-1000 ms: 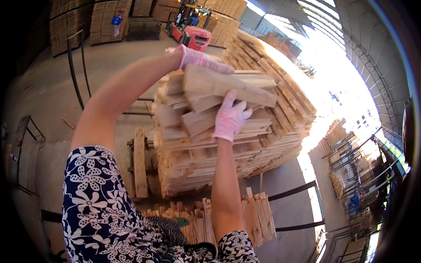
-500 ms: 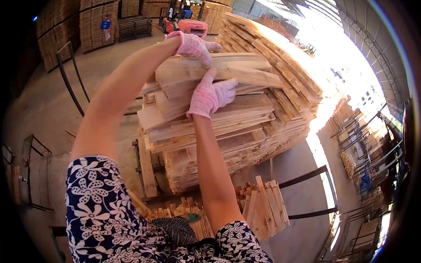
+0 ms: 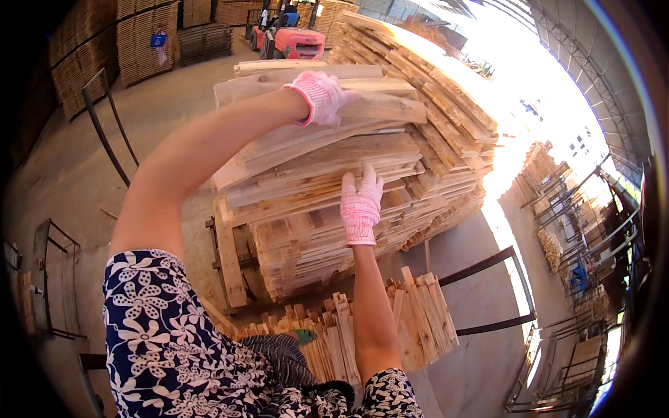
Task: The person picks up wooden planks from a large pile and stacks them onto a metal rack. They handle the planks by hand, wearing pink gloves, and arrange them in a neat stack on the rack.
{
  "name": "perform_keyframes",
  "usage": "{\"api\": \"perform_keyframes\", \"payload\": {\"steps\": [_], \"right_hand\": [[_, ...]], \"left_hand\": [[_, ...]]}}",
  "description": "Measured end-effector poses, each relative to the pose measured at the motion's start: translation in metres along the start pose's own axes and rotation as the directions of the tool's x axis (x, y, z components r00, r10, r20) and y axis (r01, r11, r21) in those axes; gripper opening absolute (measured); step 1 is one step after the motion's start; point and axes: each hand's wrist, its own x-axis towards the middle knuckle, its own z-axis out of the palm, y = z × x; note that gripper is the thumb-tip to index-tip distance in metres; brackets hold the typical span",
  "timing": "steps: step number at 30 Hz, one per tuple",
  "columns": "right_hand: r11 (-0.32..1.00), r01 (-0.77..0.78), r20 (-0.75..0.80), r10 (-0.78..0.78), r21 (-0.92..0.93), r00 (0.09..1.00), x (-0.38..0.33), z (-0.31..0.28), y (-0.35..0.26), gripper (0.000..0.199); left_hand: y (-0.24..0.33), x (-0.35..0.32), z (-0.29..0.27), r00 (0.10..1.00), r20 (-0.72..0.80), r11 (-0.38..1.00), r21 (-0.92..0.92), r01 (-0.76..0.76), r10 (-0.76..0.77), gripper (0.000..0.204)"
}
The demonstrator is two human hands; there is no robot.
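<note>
A concrete floor (image 3: 77, 167) runs under an open-sided shed, with sunlight washing out the upper right. The largest item is the tall stack of rough wooden slats (image 3: 348, 181), pale in colour, piled in uneven layers on a pallet base whose upright timber (image 3: 228, 261) shows at the lower left of the stack. The stack stands directly ahead of the person, between both raised arms. Its right flank steps down in fanned layers toward the bright side.

Further stacks of timber (image 3: 143, 38) line the far left wall, well apart from the work. A red forklift (image 3: 289, 38) stands behind the main stack, near the top edge. Dark metal frames (image 3: 104, 125) stand on the floor at left, and similar bars (image 3: 488, 265) show at right.

Below the stack, near the person's body, lies a lower bundle of short slats (image 3: 390, 331), ends pointing toward the camera.

The left hand (image 3: 322, 95), in a pink knit glove, rests on the top boards (image 3: 369, 104) of the stack, fingers curled down over a board's upper face; whether it grips is not discernible. The right hand (image 3: 361, 202), likewise gloved, lies flat and spread against the stack's front face at mid-height, fingers pointing up, holding nothing.
</note>
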Motion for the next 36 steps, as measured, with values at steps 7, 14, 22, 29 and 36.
{"api": "perform_keyframes", "payload": {"steps": [7,14,22,29,36], "right_hand": [[0.961,-0.015,0.180,-0.036,0.276,0.983,-0.022,0.002,0.028,0.054],[0.667,-0.326,0.263,0.198,0.670,0.944,-0.020,-0.007,0.046,0.048],[0.981,0.191,-0.105,-0.193,-0.030,0.976,-0.003,-0.038,0.006,0.063],[0.977,0.190,0.031,-0.188,-0.101,0.982,0.014,-0.045,0.020,0.065],[0.997,0.064,0.138,-0.057,-0.051,0.989,0.003,-0.030,0.040,0.062]], "left_hand": [[0.036,-0.047,-0.013,0.987,-0.115,0.976,-0.171,-0.134,0.116,0.051],[0.089,-0.084,0.027,0.996,0.086,0.824,-0.560,0.081,-0.040,0.053],[0.089,-0.065,0.080,0.986,-0.159,0.991,0.132,-0.033,0.054,0.050],[0.058,-0.050,0.063,0.952,-0.182,0.969,0.085,-0.234,0.246,0.032],[0.084,-0.054,0.092,0.961,-0.104,0.933,0.287,-0.217,0.255,0.043]]}}
